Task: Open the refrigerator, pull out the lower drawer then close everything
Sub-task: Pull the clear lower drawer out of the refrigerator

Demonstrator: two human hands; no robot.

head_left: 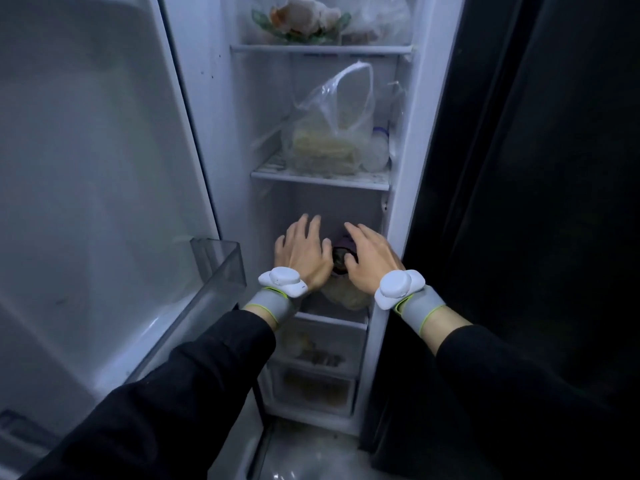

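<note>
Refrigerator (408, 140), white interior, door (86, 168) swung open leftward; no legible writing. Left hand (303, 256) and right hand (372, 261): fingers spread, palms down, holding nothing. Lower drawer (313, 389): translucent plastic, pushed in, below both wrists. Crinkled clear plastic bag (329, 129) on the shelf above the hands.

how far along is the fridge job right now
Done: the refrigerator door is swung open. In hand: left hand and right hand are both open, empty, reaching in above the drawers. Left: the lower drawer looks pushed in, so pulling it out and closing everything remain.
</note>
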